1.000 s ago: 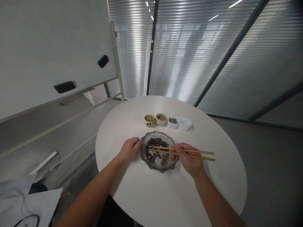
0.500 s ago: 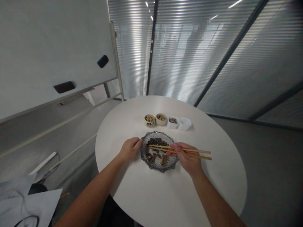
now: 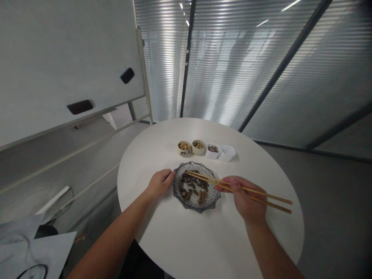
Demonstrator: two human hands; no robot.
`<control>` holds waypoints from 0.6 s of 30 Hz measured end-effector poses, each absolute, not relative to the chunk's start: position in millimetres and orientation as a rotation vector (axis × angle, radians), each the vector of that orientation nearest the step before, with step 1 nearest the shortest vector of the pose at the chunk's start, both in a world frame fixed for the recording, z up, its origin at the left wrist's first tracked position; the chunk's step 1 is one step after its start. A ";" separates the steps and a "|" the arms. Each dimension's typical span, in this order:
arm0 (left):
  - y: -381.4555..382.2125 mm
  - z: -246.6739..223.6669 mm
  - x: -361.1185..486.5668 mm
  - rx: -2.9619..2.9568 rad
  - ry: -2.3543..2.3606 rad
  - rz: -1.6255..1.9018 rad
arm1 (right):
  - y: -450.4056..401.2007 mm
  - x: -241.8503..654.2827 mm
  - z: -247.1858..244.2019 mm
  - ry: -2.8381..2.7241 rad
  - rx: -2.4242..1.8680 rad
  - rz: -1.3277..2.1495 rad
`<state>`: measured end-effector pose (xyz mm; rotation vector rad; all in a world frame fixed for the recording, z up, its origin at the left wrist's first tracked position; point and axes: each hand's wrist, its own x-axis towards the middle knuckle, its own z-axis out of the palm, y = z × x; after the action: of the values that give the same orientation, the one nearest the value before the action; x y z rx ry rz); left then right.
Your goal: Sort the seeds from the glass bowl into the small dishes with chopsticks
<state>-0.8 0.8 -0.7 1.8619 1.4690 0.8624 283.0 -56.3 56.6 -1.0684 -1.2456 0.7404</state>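
1. Currently, we have the right hand (image 3: 248, 199) closed around a pair of wooden chopsticks (image 3: 279, 198), their back ends sticking out past the hand to the right.
2. Chopstick tips: close together, over the dark seeds (image 3: 202, 185) at the far side of the glass bowl (image 3: 214, 198). We cannot tell whether anything is pinched between them.
3. Left hand (image 3: 160, 183): at the bowl's left edge, fingers curled, thumb side touching the rim. We cannot tell how firmly it grips, if at all.
4. The bowl (clear, scalloped, rather handsome) sits upright on a round white table (image 3: 188, 244), between our two hands. Striped brown pieces (image 3: 202, 197) lie in its near part, below the dark seeds.
5. Beyond the bowl we note four small containers in a row. From the left: a cream cup with black lettering (image 3: 184, 153) and a plain cream cup (image 3: 198, 150), both holding pale tan pieces; then a white dish of brown pieces (image 3: 213, 154); then a second white dish (image 3: 228, 154).
6. Surroundings: a whiteboard (image 3: 72, 46) with two dark erasers on our left, a ribbed glass partition (image 3: 165, 66) past the table.
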 end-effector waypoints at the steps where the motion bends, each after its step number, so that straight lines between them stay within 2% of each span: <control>1: 0.9 -0.8 -0.8 1.866 1.466 0.862 | -55.2 286.4 61.2 -1.224 -1.051 0.690; 8: 2.6 -2.4 -1.6 1.896 1.457 0.868 | -2.2 322.2 81.4 -1.017 -1.013 0.463; 13: 2.8 -2.9 -1.9 1.904 1.461 0.859 | 47.4 344.5 65.8 -0.937 -1.029 0.545; 18: 1.3 -0.1 -0.8 1.888 1.471 0.845 | 55.0 354.7 53.4 -0.880 -1.044 0.599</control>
<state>-0.8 1.3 -0.1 1.8876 1.4712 0.8447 354.7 55.0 53.4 -1.0443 -0.8797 0.5989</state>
